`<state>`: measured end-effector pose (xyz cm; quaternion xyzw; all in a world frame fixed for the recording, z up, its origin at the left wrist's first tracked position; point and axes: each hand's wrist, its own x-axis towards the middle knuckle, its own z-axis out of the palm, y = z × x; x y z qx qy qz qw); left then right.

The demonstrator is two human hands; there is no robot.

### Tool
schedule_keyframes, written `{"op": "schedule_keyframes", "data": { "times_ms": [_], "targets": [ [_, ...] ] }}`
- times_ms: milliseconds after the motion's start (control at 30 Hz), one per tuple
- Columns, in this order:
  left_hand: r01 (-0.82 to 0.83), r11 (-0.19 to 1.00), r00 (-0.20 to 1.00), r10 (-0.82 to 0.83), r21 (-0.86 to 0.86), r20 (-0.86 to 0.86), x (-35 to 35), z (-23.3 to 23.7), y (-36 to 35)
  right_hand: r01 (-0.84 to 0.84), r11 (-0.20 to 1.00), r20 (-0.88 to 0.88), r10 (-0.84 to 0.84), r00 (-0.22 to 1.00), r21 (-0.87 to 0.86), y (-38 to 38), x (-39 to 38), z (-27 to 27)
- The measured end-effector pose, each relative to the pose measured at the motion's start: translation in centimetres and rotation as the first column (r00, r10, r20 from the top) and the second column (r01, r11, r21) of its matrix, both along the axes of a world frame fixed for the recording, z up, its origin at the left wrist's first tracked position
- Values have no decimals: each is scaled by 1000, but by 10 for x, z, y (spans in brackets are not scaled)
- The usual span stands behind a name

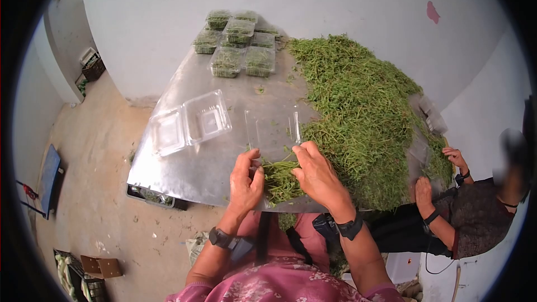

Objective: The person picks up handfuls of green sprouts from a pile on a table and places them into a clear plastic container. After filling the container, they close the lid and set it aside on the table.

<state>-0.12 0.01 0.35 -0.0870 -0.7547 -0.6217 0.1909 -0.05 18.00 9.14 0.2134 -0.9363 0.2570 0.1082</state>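
A small bunch of thin green stems [281,182] lies between my two hands at the table's front edge. My left hand [245,183] curls round its left side, thumb against the stems. My right hand [320,174] grips the other side with bent fingers. Just beyond my fingers is a clear plastic box [268,124], its near part hidden by the hands and greens. Right of my right hand spreads a large heap of loose green stems [358,112]. To the left sits an open, hinged clear box [190,122] with nothing in it.
Filled clear boxes [226,61] stand stacked at the back of the metal table [196,176]. At right, a co-worker's hands [424,193] are at the heap's edge, near stacked clear containers [433,116]. A dark crate [156,197] is under the table's left corner.
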Motion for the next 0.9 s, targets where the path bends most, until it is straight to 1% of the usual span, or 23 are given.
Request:
{"op": "schedule_keyframes", "data": {
  "times_ms": [133,200,233,300,400,500,600,700,800,900],
  "targets": [
    [19,1000,999,-19,-20,32,2,4,-3,-6,998,25,4,1000,58,-1,-11,-14],
    [8,999,1000,-9,-36,-13,1,3,-4,7,998,23,-8,1000,57,-5,-9,-18],
    [5,999,999,-7,-44,-34,1,2,-4,-13,998,9,12,1000,61,-6,-9,-19],
    [19,1000,1000,-19,-6,-24,-1,-5,-4,-47,996,-18,48,999,72,-6,-9,-22],
    [12,1000,999,-11,23,-36,-2,-7,-2,-34,987,79,21,997,158,-9,-9,-26],
    [7,1000,1000,-7,10,-27,0,-3,-2,-24,984,65,13,998,174,-13,-12,-32],
    [9,1000,1000,-9,-8,10,3,6,-1,-63,985,121,44,992,158,-7,-16,-32],
    [-2,1000,1000,3,-9,27,2,5,-1,-114,993,98,113,989,3,1,-12,-18],
    [-6,1000,999,6,10,36,1,-2,0,-59,990,-96,47,994,-125,10,-7,2],
    [-9,1000,1000,9,15,20,0,-2,0,46,982,-102,-65,993,-184,14,2,27]
  ]
}}
